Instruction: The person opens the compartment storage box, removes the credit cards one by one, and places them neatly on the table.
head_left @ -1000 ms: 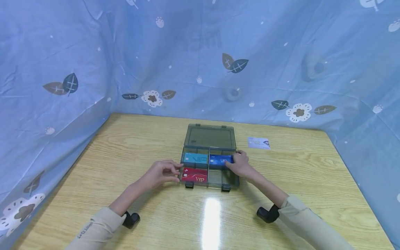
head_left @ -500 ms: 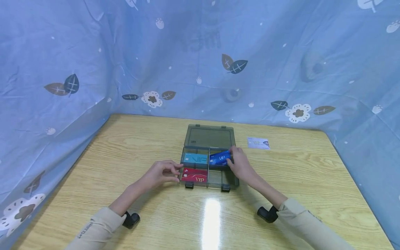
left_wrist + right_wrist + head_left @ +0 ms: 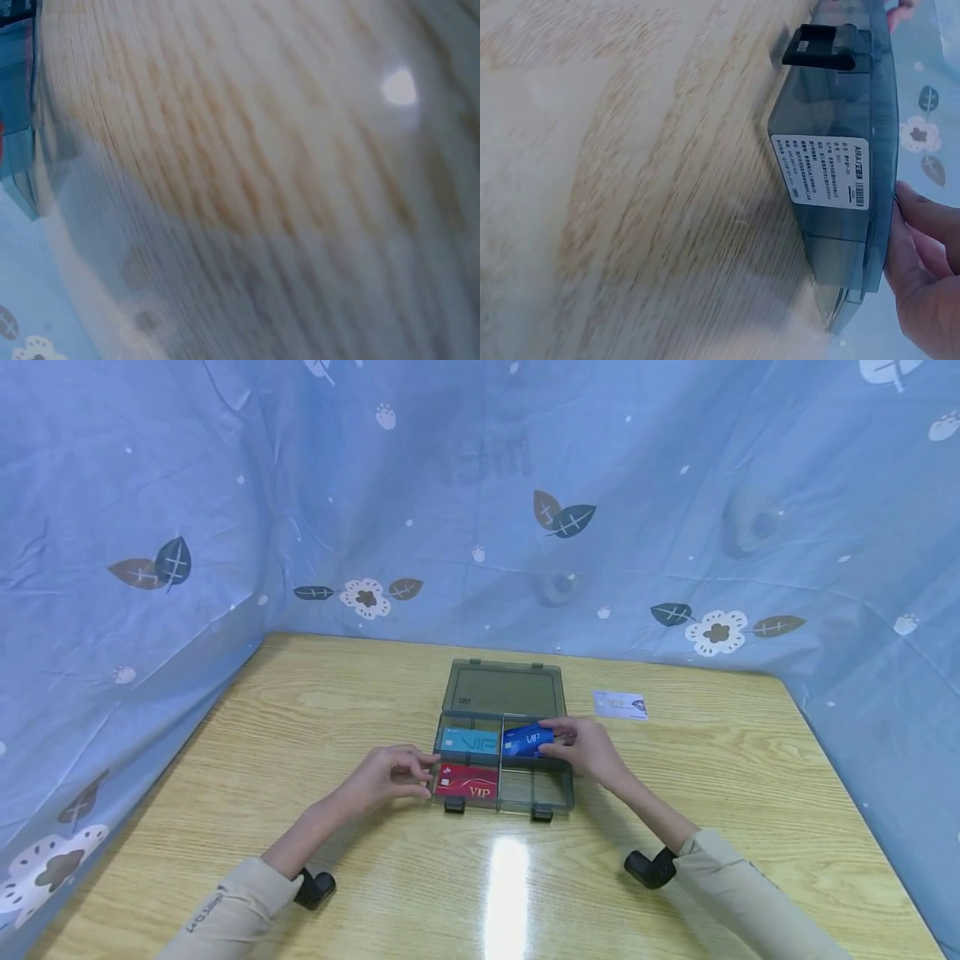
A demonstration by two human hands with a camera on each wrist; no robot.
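Observation:
A smoky see-through divided box (image 3: 514, 789) lies with its lid folded back. My right hand (image 3: 588, 747) pinches the right end of a dark blue VIP card (image 3: 527, 739), which sits slightly tilted in the back right compartment. In the right wrist view, the thumb and fingers of the right hand (image 3: 930, 274) are at the box's rim; the wall hides the card. My left hand (image 3: 390, 772) touches the box's left side with relaxed, bent fingers. Beside it a red VIP card (image 3: 467, 781) lies in the front left compartment, and a light blue VIP card (image 3: 469, 740) in the back left one.
A white card (image 3: 620, 704) lies on the wooden table (image 3: 360, 693), right of the lid (image 3: 504, 687). Two black latches, including the left latch (image 3: 453, 805), stick out at the box front. Blue patterned cloth (image 3: 420, 527) hangs behind and along the sides.
The blue card has turned from level to tilted, its right end swung up. My right hand's fingers have shifted their grip on that end. My left hand stays where it was.

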